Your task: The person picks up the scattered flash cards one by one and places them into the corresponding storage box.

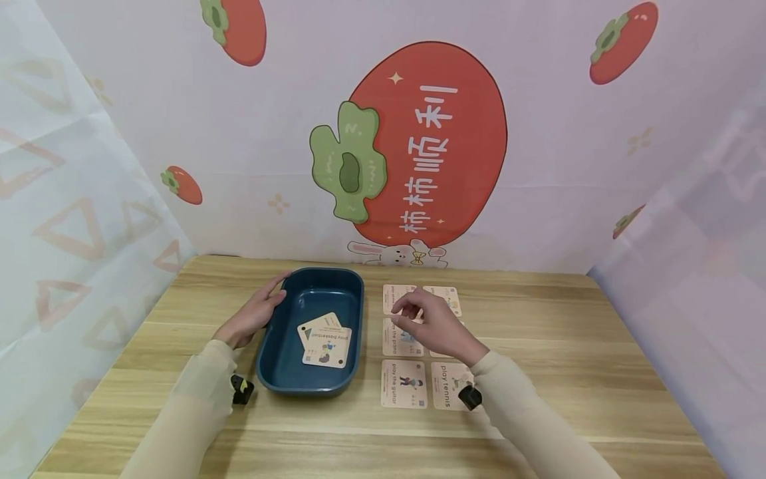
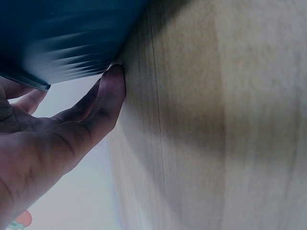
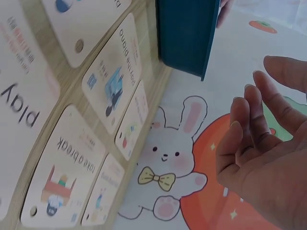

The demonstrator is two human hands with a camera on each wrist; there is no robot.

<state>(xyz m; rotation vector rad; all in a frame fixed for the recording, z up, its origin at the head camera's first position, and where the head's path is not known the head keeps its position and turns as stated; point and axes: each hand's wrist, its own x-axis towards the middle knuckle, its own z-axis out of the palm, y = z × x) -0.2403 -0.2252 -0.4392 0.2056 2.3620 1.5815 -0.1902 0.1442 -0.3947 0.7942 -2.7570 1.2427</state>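
My left hand (image 1: 256, 314) rests at the far left corner of a dark blue plastic tray (image 1: 360, 326), its fingers extended along the outer wall. In the left wrist view a fingertip touches the wall low down, close to the tabletop. Inside the tray lie overlapping picture cards, with a "play basketball" card (image 1: 332, 346) uppermost. Over the cards to the right of the tray hovers my right hand (image 1: 435, 324), fingers loosely bent and nothing between them. Below it are cards reading "play the piano" (image 1: 393, 342), "play the guitar" (image 1: 404, 386), "play tennis" (image 1: 445, 379) and "take a break" (image 3: 67, 167).
The cards lie in two columns on a wooden table (image 1: 538, 372). A backdrop (image 1: 550, 166) printed with persimmons and a rabbit rises at the far edge. White sheets stand along the left and right sides.
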